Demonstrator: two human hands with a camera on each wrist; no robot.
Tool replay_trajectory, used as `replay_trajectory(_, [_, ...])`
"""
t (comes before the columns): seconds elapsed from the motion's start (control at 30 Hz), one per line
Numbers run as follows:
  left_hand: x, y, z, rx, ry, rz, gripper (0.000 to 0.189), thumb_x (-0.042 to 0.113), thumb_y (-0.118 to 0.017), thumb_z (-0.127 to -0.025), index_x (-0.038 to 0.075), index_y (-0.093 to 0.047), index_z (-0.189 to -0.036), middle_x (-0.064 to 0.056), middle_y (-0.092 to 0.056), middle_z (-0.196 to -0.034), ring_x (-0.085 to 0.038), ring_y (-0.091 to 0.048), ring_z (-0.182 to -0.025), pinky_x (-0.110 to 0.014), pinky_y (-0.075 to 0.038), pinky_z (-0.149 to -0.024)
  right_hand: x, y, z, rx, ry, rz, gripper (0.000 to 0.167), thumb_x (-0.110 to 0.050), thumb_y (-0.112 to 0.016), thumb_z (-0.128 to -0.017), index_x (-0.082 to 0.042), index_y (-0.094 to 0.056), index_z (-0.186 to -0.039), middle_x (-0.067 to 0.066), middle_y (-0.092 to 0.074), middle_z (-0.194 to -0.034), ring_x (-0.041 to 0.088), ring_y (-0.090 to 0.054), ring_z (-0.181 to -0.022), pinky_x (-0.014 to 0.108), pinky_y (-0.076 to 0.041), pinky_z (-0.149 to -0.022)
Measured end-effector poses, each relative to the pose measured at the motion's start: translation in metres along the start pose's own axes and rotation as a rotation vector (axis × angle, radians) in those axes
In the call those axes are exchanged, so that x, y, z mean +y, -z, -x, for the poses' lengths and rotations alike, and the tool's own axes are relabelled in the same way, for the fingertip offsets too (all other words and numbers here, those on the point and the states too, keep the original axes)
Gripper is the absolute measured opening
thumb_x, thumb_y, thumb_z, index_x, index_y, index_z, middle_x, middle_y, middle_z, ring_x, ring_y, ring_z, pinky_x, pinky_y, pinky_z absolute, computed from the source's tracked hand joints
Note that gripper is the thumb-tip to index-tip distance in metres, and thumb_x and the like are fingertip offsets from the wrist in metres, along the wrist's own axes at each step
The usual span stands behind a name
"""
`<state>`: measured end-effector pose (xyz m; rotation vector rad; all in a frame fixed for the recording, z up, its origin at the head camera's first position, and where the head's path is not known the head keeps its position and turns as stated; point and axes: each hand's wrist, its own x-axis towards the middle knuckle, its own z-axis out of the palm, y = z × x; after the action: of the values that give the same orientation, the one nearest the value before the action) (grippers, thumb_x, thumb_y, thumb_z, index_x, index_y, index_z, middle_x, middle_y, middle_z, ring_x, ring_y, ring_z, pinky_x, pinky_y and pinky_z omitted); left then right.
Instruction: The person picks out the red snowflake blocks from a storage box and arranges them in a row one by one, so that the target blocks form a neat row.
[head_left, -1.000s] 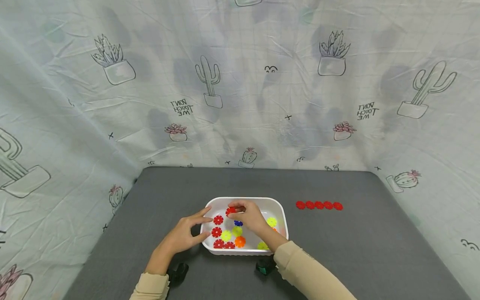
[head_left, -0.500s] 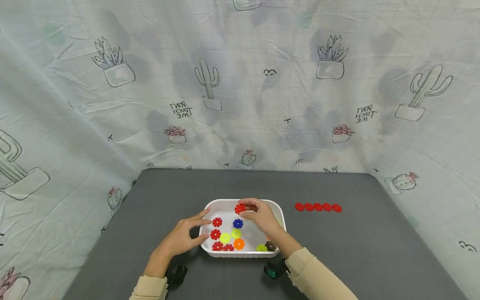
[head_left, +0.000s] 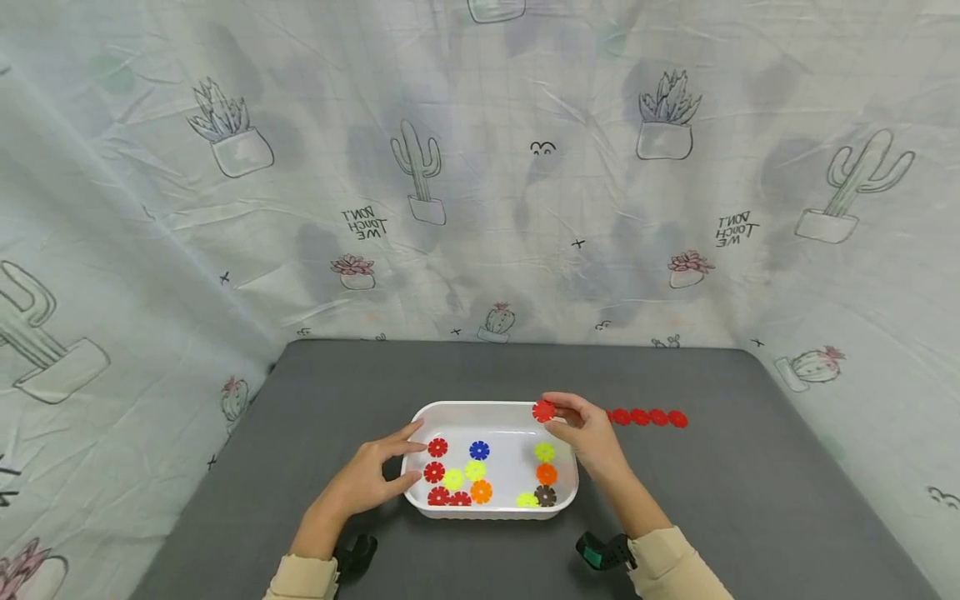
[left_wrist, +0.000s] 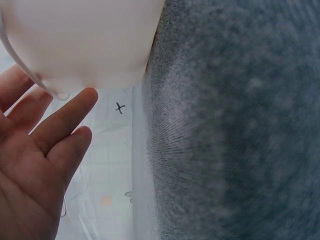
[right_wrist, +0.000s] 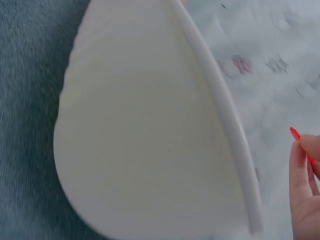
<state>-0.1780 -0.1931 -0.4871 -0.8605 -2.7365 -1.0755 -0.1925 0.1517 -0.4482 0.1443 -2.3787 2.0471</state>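
My right hand [head_left: 594, 433] pinches a red notched plastic disc [head_left: 543, 411] between thumb and fingertips, above the back right rim of a white tray [head_left: 491, 512]. In the right wrist view the edge of that disc [right_wrist: 294, 133] pokes out past the fingertips. My left hand [head_left: 369, 472] rests spread at the tray's left end, thumb and fingertips at the rim. Inside the tray lie several red discs [head_left: 437, 447], a blue disc [head_left: 479, 450], several yellow-green discs [head_left: 475, 471], orange discs [head_left: 547, 474] and a dark brown disc [head_left: 546, 496].
A straight row of red discs [head_left: 640, 417] lies on the grey table [head_left: 720, 483] to the right of the tray, partly hidden behind my right hand. A printed curtain [head_left: 495, 183] hangs along the back and sides. Each wrist wears a black device [head_left: 602, 551].
My right hand has carried the red disc rightward from over the tray's middle to its right rim, uncovering discs at the tray's right side. The left hand keeps its place.
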Motion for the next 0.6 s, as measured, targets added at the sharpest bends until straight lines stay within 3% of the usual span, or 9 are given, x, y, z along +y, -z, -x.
replay_trajectory(0.2, [-0.001, -0.001, 0.001, 0.001, -0.009, 0.012, 0.040, 0.026, -0.068, -0.084, 0.009, -0.066, -0.120, -0.007, -0.045, -0.146, -0.029, -0.050, -0.127, -0.055, -0.043, -0.099, 0.015, 0.027, 0.005, 0.116, 0.009, -0.089, 0.043, -0.002, -0.067, -0.085, 0.004, -0.055, -0.125, -0.001, -0.066, -0.107, 0.005, -0.061, -0.092, 0.016, -0.052, -0.080])
replay_trajectory(0.4, [-0.001, -0.001, -0.001, -0.008, 0.000, 0.027, 0.041, 0.026, -0.068, -0.084, 0.008, -0.066, -0.121, -0.007, -0.044, -0.147, -0.030, -0.048, -0.129, -0.055, -0.041, -0.100, 0.036, 0.056, 0.004, 0.227, 0.009, -0.166, 0.047, 0.003, -0.067, -0.084, 0.011, -0.050, -0.127, -0.014, -0.065, -0.095, 0.001, -0.061, -0.088, 0.014, -0.052, -0.077])
replay_trajectory(0.6, [-0.001, -0.001, 0.001, -0.008, 0.003, 0.026, 0.041, 0.026, -0.069, -0.084, 0.008, -0.066, -0.121, -0.006, -0.044, -0.147, -0.030, -0.049, -0.129, -0.056, -0.041, -0.100, 0.057, 0.073, 0.004, 0.311, -0.089, -0.162, 0.049, 0.003, -0.067, -0.084, 0.011, -0.049, -0.129, -0.016, -0.063, -0.094, -0.001, -0.059, -0.086, 0.011, -0.051, -0.076])
